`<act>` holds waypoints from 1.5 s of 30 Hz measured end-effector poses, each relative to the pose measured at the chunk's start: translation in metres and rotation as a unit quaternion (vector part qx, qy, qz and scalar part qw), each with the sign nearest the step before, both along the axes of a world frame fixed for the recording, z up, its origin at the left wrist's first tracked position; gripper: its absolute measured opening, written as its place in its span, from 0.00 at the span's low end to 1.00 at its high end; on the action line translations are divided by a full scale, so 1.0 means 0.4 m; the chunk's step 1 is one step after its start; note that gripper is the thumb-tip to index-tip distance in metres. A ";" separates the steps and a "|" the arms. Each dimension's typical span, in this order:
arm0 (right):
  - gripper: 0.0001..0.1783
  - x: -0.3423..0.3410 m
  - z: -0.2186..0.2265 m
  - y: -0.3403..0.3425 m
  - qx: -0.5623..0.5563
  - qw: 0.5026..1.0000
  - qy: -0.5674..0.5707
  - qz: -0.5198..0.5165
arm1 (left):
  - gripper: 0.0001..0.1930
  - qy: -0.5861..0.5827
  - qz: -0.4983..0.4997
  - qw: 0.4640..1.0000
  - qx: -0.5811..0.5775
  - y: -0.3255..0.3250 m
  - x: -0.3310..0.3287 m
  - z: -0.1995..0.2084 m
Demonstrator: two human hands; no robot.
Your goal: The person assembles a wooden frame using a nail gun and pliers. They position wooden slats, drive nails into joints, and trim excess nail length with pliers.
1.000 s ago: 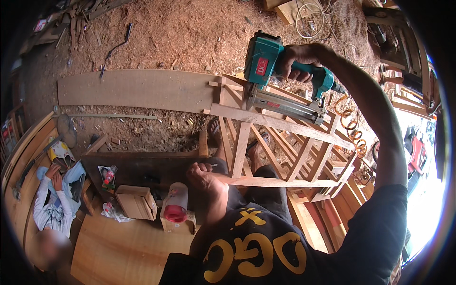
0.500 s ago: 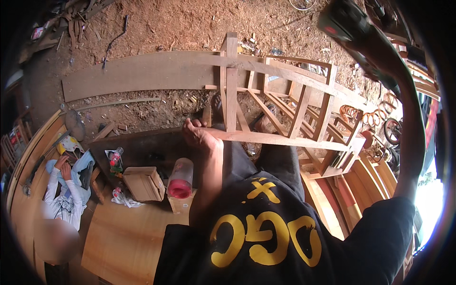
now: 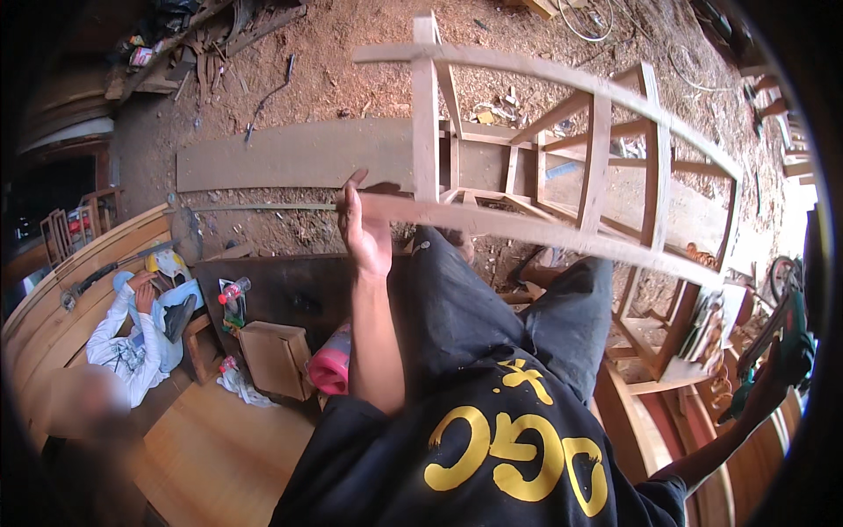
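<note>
A long, slightly curved frame of light wood [image 3: 575, 230], with crosspieces and uprights, tilts across my lap and the space before me. My left hand [image 3: 364, 235] is at the left end of its near rail, palm against the wood and fingers stretched rather than wrapped round it. Out at the far right, my right hand [image 3: 773, 376] grips a green and black power tool [image 3: 797, 338] that looks like a nail gun. It is held low, apart from the frame, with its tip partly hard to make out.
A flat board [image 3: 290, 156] lies on the sawdust-covered ground beyond the frame. To my left are a cardboard box [image 3: 270, 356], a pink-ended container [image 3: 328, 369] and a plastic bottle [image 3: 234, 290]. A seated person [image 3: 132, 338] is at far left. Curved wooden parts [image 3: 654, 430] stand at my right.
My right hand has swung the tool from the upper right down to the lower right. The frame has tilted and shifted, and my left hand's fingers have straightened from a closed grip.
</note>
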State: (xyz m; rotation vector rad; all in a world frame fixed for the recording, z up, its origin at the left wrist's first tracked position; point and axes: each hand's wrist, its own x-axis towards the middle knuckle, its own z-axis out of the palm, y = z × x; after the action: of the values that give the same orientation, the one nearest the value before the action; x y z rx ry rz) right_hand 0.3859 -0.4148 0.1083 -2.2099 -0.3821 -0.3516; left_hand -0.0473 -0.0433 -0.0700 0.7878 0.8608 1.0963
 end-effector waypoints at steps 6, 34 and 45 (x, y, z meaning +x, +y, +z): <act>0.11 -0.177 -0.101 -0.276 0.131 0.988 0.023 -0.083 | 0.24 -0.051 0.019 0.996 0.073 -0.060 0.037 -0.044; 0.27 -0.537 -0.358 -0.549 0.084 0.995 0.044 -0.002 | 0.20 0.090 0.087 0.966 0.226 -0.095 0.096 -0.108; 0.22 -0.380 0.000 -0.308 -0.142 0.928 0.132 0.319 | 0.09 0.149 0.079 0.872 0.460 -0.429 0.343 0.141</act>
State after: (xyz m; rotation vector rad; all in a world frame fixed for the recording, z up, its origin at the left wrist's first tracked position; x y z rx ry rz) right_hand 0.2338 -0.5379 0.1082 -2.2177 -1.0112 0.3728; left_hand 0.0899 -0.2147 -0.0138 1.7383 0.6283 1.5771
